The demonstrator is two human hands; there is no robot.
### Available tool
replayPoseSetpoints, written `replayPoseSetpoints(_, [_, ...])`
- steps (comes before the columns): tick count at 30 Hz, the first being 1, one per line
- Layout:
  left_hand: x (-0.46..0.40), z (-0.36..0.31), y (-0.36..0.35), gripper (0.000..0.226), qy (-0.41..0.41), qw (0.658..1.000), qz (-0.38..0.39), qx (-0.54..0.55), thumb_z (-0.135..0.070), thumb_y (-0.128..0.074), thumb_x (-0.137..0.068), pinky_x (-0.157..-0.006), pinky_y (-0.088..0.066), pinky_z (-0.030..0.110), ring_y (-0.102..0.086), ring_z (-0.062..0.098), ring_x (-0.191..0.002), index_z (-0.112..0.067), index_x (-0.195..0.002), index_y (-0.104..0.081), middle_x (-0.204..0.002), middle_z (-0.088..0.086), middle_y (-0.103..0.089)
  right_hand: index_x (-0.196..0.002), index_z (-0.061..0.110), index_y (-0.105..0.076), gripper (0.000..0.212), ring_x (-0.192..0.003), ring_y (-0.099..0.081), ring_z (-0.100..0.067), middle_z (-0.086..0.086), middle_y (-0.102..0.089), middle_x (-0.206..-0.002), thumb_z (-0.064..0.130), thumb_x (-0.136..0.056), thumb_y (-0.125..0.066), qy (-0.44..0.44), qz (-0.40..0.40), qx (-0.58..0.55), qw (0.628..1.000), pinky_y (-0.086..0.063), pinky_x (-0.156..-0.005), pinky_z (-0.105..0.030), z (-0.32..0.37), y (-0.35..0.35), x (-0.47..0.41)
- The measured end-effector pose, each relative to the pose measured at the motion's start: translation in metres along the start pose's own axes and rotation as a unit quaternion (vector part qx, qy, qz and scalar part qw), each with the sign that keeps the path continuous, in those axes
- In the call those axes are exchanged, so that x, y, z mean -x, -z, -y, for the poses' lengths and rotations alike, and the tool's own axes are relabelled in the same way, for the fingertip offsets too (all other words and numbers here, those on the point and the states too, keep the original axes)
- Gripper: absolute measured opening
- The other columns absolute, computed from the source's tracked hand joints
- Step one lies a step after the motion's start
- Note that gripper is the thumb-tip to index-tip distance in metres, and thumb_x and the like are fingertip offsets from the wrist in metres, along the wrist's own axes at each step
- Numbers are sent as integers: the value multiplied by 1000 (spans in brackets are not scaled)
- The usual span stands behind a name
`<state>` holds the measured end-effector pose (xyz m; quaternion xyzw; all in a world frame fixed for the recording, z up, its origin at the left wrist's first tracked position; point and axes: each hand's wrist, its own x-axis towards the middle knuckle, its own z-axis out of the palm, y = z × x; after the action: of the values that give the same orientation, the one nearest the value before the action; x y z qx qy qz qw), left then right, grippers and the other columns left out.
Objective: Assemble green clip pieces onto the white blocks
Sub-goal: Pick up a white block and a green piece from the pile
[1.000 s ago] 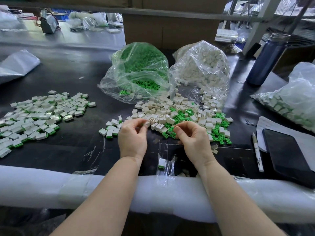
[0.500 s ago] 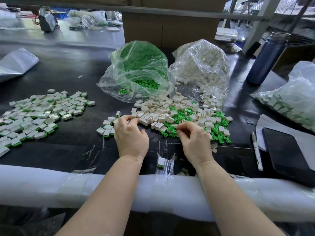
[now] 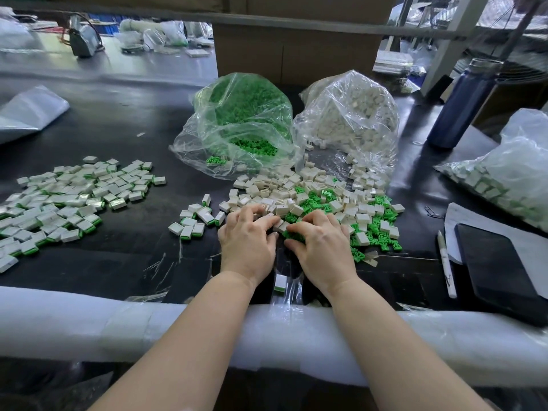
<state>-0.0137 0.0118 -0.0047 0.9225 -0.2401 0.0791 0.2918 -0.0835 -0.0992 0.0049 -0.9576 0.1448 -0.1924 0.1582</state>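
Note:
A loose heap of white blocks (image 3: 320, 188) mixed with green clips (image 3: 378, 229) lies on the black table. My left hand (image 3: 247, 240) rests palm down at its near edge, fingers spread, fingertips touching white blocks. My right hand (image 3: 323, 243) sits beside it, fingers and thumb curled around green clips at the heap's front. Behind stand an open clear bag of green clips (image 3: 243, 114) and one of white blocks (image 3: 353, 114). A few assembled pieces (image 3: 192, 225) lie left of my left hand, and a big spread of them (image 3: 68, 200) lies farther left.
One assembled piece (image 3: 280, 283) lies by the white foam-padded table edge (image 3: 89, 321). At right are a pen (image 3: 444, 262), a black tablet (image 3: 498, 262) on paper, another bag of pieces (image 3: 504, 173) and a blue bottle (image 3: 462, 105). A cardboard box stands behind the bags.
My left hand set a piece down by the small group at left, then moved right to the heap. My right hand dropped forward from a raised pinch onto the green clips.

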Motion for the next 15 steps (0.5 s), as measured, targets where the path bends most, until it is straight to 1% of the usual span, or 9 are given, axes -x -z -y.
replayPoseSetpoints(3, [0, -1, 1, 21, 14, 1000, -19, 14, -29, -63, -85, -96, -22, 33, -31, 18, -117, -27, -106, -67, -122, -6, -45, -104, 22, -68, 21, -109, -44, -19, 2, -53, -106, 32, -86, -63, -7, -7, -11, 1000, -25, -89, -31, 0, -1, -2])
replayPoseSetpoints(5, [1, -2, 2, 21, 16, 999, -25, 18, -31, -65, -84, -95, -23, 32, -33, 18, -115, -27, -104, -67, -118, -5, -46, -99, 19, -67, 16, -107, -45, -20, 1, -54, -104, 27, -85, -65, -9, -10, -27, 1000, -26, -89, -30, -1, -1, -2])
replayPoseSetpoints(7, [1, -3, 3, 28, 8, 1000, -20, 14, -31, -64, -84, -95, -23, 32, -33, 18, -115, -29, -112, -64, -117, -4, -46, -94, 15, -66, 12, -105, -47, -21, -1, -55, -102, 22, -84, -66, -9, -16, -48, 999, -29, -91, -29, -2, -1, -2])
replayPoseSetpoints(9, [0, -4, 3, 36, -8, 1000, 3, -7, -32, -62, -86, -94, -23, 31, -33, 19, -114, -33, -122, -59, -117, -4, -46, -90, 12, -65, 10, -102, -48, -21, -2, -57, -100, 18, -84, -67, -16, -28, -77, 996, -30, -89, -27, -4, 1, -1])
replayPoseSetpoints(10, [0, -4, 3, 36, -17, 1000, 13, -12, -32, -61, -87, -94, -23, 30, -33, 19, -113, -32, -122, -59, -116, -4, -47, -89, 11, -64, 8, -100, -48, -20, -1, -57, -97, 17, -84, -67, -22, -37, -92, 995, -30, -85, -24, -5, 2, 0])
replayPoseSetpoints(12, [0, -4, 3, 27, -29, 999, 17, 3, -28, -62, -87, -93, -24, 28, -37, 20, -111, -26, -114, -64, -111, -3, -50, -85, 12, -61, 7, -91, -47, -16, 4, -54, -88, 15, -84, -67, -32, -52, -121, 991, -26, -74, -19, -7, 3, 1])
replayPoseSetpoints(15, [1, -4, 5, 13, -39, 997, -9, 68, -15, -63, -86, -91, -37, 29, -47, 20, -101, -16, -98, -68, -101, 0, -58, -82, 14, -60, 7, -75, -50, -12, 8, -55, -76, 14, -84, -68, -45, -61, -160, 984, -28, -63, -18, -8, 4, 1])
